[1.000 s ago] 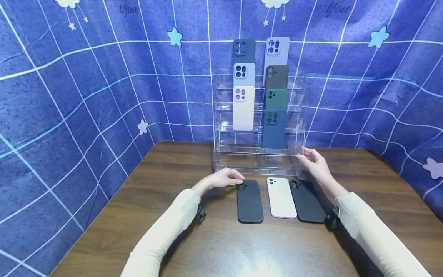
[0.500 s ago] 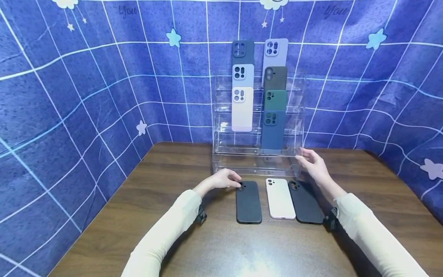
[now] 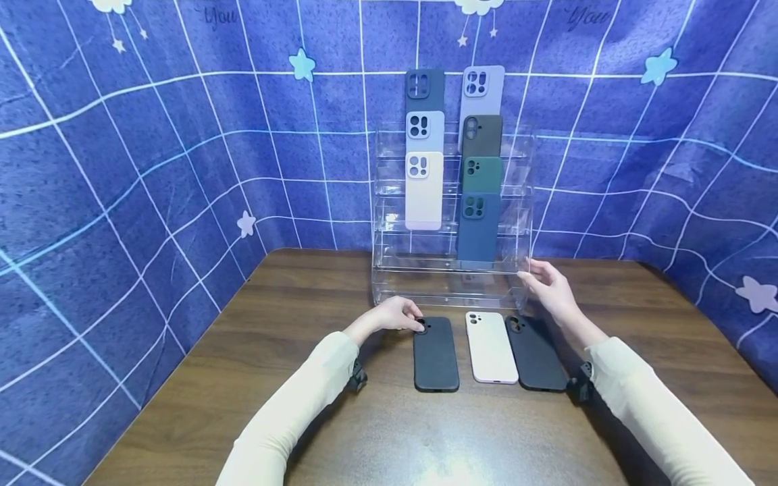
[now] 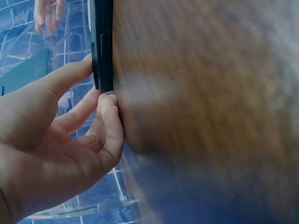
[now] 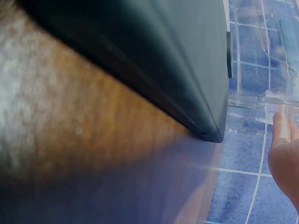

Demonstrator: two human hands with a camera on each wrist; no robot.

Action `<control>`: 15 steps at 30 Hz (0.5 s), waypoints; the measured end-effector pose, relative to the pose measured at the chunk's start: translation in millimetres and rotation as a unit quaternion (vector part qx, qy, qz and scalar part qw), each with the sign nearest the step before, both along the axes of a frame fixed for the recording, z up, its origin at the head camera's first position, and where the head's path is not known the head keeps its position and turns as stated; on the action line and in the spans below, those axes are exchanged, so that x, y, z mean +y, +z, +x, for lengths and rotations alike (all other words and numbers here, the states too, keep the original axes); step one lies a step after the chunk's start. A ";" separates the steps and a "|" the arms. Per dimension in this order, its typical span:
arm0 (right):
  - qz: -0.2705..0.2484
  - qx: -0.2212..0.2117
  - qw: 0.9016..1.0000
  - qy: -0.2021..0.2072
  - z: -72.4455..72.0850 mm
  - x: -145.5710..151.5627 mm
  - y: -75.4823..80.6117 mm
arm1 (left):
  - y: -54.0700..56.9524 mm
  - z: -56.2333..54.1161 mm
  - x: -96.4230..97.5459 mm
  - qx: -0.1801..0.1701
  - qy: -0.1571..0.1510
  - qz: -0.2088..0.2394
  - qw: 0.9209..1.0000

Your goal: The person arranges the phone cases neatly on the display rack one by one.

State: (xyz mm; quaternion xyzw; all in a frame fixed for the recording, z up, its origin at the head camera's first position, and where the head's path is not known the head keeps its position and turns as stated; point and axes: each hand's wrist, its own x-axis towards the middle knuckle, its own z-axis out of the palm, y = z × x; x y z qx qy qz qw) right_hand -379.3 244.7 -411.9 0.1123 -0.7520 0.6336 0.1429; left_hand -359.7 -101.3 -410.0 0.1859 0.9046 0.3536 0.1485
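Note:
A black phone case [image 3: 435, 356] lies on the table, its camera end toward the stand. My left hand [image 3: 392, 314] pinches its far left corner. Seen from the left wrist, the thumb presses the raised camera rim of the case [image 4: 103, 46] while the other fingers curl at its end edge. My right hand [image 3: 552, 290] grips the right side of a clear tiered display stand [image 3: 419, 297], thumb in front and fingers partly hidden behind it. A white phone case [image 3: 492, 347] and a second black phone case [image 3: 537, 354] lie side by side below that hand.
Two columns of phone cases stand in the tiers: a white case [image 3: 423, 196] low on the left, a blue case [image 3: 478, 229] and a green case [image 3: 483, 174] on the right. A blue patterned cloth [image 3: 182, 148] hangs behind and beside the wooden table [image 3: 389, 432].
My left hand has come down slightly onto the corner of the black phone case. The right hand stays at the stand's side. The head view shifts slightly.

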 end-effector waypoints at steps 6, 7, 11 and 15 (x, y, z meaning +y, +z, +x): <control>0.003 0.002 1.000 0.000 -1.2 -1.1 -0.1 | -1.0 -2.9 0.1 0.024 -0.005 -0.017 1.000; 0.004 0.003 1.000 0.002 -1.1 -1.5 0.0 | -1.7 -3.5 -0.9 0.033 -0.010 -0.019 0.999; 0.003 0.008 1.000 0.010 0.3 -2.3 0.5 | -2.5 -4.6 -3.8 0.051 -0.021 -0.007 0.998; -0.002 0.008 1.000 0.011 0.5 -1.0 0.1 | -1.7 -4.2 -4.5 0.033 -0.014 0.049 0.998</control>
